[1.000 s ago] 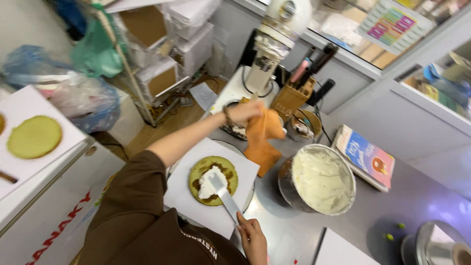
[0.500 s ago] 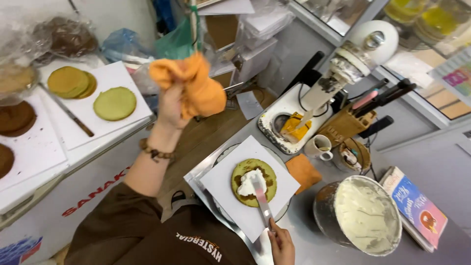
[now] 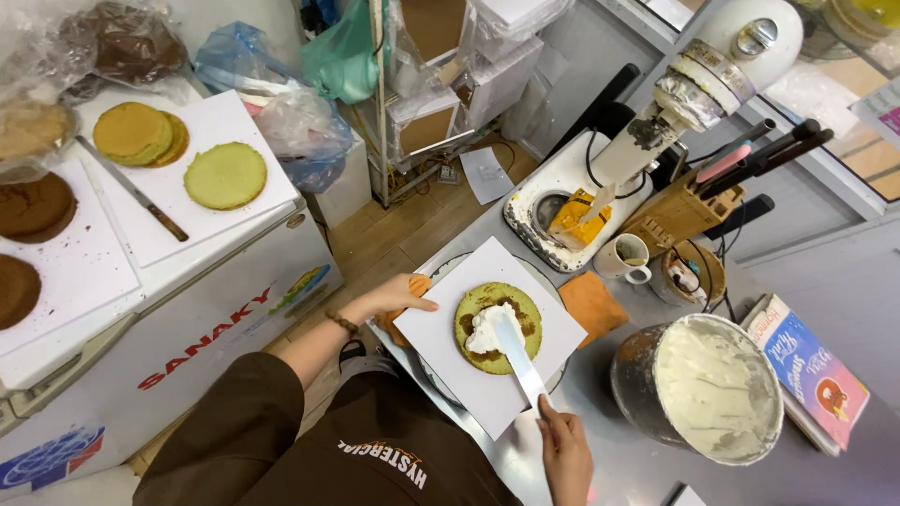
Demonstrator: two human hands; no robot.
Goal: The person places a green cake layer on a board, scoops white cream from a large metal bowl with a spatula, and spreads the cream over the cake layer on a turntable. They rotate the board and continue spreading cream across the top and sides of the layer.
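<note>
Down from mid-air since the earlier frame, my left hand (image 3: 398, 297) now lies on the near corner of the white board (image 3: 553, 319), orange cloth (image 3: 392, 323) bunched beneath it, fingers loosely extended rather than clenched, I judge to steady the board. On that board sits the green cake layer (image 3: 516, 309), white cream (image 3: 483, 333) heaped on it. My right hand (image 3: 565, 454), forearm low, grasps the palette knife (image 3: 517, 361), blade flat on the cream.
</note>
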